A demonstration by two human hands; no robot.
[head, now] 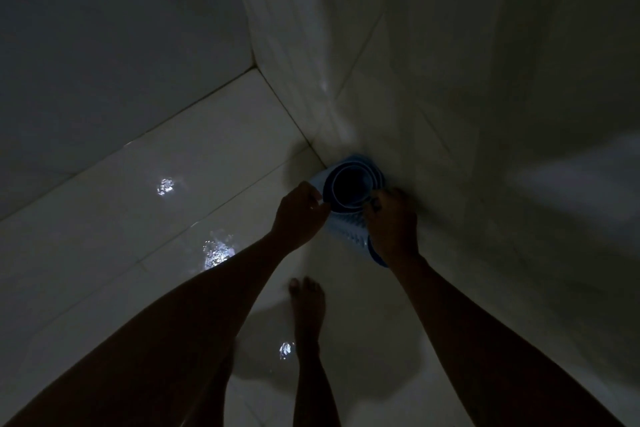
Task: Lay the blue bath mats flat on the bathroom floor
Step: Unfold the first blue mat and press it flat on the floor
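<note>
Blue bath mat: rolled, upright, in the floor corner against the wall. My left hand pinches its loose edge; my right hand seemingly grips the roll, dim light.

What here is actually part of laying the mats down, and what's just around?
Part of the job:
rolled blue bath mats
left hand and right hand, both gripping the roll
tiled floor

Just around:
bare foot
wall tiles
light glints on the floor

rolled mats in wall corner | foot on floor before them
</note>
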